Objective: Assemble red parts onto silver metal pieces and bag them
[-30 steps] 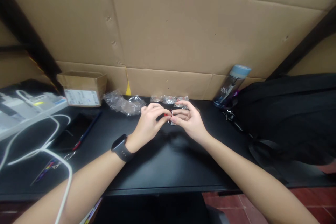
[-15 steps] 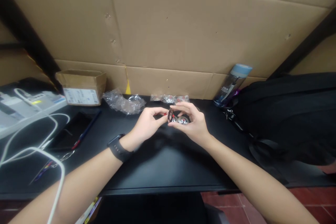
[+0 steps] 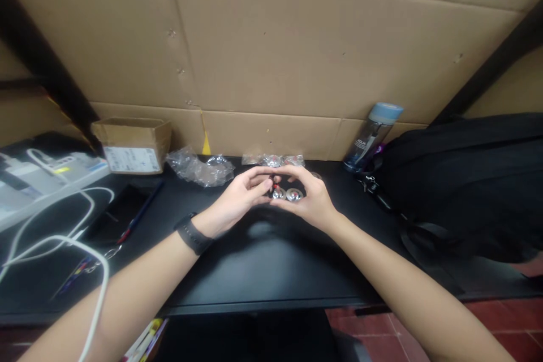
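Observation:
Both hands meet over the back middle of a black desk [image 3: 263,271]. My left hand [image 3: 240,195], with a black watch on its wrist, and my right hand [image 3: 311,198] curl toward each other with fingertips pinched on a small dark part with a red spot [image 3: 275,185]. Two small shiny metal discs [image 3: 288,194] lie on the desk just under the fingers. Behind the hands, small clear bags with metal parts [image 3: 274,159] lie along the cardboard wall.
Crumpled clear plastic [image 3: 199,168] and a small cardboard box [image 3: 133,144] sit back left. White cables [image 3: 55,237], a dark phone [image 3: 112,218] and a pen [image 3: 139,212] lie left. A blue-capped bottle [image 3: 373,136] and a black bag [image 3: 466,181] stand right.
The hands have dropped a little closer to the desk and turned the small part between them; the shiny discs have come into view under the fingers.

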`<state>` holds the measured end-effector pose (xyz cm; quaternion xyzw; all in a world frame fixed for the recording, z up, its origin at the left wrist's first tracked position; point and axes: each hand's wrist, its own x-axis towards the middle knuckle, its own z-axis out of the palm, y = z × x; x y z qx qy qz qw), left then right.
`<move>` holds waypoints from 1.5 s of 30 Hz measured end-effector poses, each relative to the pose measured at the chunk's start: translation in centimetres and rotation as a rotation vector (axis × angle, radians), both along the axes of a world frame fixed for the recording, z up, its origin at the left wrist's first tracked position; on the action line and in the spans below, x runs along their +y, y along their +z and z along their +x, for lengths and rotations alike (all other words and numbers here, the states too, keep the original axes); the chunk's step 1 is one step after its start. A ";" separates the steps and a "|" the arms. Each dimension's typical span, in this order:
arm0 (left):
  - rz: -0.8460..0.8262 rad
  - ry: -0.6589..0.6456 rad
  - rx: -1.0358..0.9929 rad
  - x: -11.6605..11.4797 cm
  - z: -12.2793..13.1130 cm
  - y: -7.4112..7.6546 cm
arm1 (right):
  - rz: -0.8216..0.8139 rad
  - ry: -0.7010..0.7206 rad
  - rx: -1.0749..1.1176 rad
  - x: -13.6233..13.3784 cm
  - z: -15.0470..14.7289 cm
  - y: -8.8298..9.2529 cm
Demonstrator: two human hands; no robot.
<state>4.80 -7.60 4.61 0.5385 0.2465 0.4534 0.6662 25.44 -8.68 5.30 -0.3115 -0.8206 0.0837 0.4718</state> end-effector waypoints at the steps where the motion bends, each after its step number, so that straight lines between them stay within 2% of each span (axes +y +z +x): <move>1: -0.015 0.015 -0.014 0.0 0.0 0.0 | 0.006 -0.011 -0.014 0.0 0.1 0.2; 4: -0.008 0.041 -0.038 0.1 0.1 -0.1 | -0.008 -0.027 -0.031 0.1 0.2 0.4; 9: 0.169 0.096 0.008 0.2 0.3 -0.7 | -0.069 -0.043 0.020 0.1 -0.1 0.1; 15: 0.282 0.102 0.072 0.1 0.5 -0.9 | 0.011 -0.065 0.036 -0.1 -0.7 -0.2; 18: 0.309 0.109 0.089 0.1 0.5 -0.8 | 0.062 -0.080 -0.004 0.1 -0.5 -0.1; 24: 0.317 0.224 0.134 0.4 0.4 -0.5 | 0.090 -0.102 -0.117 0.9 0.9 0.5; 29: 0.335 0.155 0.174 0.7 0.6 -1.3 | 0.083 -0.100 -0.123 1.2 1.5 0.6; 31: 0.327 0.160 0.248 1.1 0.5 -1.9 | 0.072 -0.105 -0.140 1.4 1.9 0.7; 33: 0.368 0.218 0.370 1.7 0.1 -2.3 | 0.051 -0.133 -0.181 1.8 2.7 1.0; 37: 0.716 0.367 0.683 2.8 -1.3 -2.2 | -0.024 -0.220 -0.309 2.8 4.9 1.5; 40: 0.912 0.412 0.821 3.4 -2.2 -1.9 | -0.073 -0.297 -0.356 3.4 6.2 1.5; 45: 0.939 0.385 0.912 3.8 -2.5 -2.2 | -0.111 -0.377 -0.450 4.4 7.2 0.6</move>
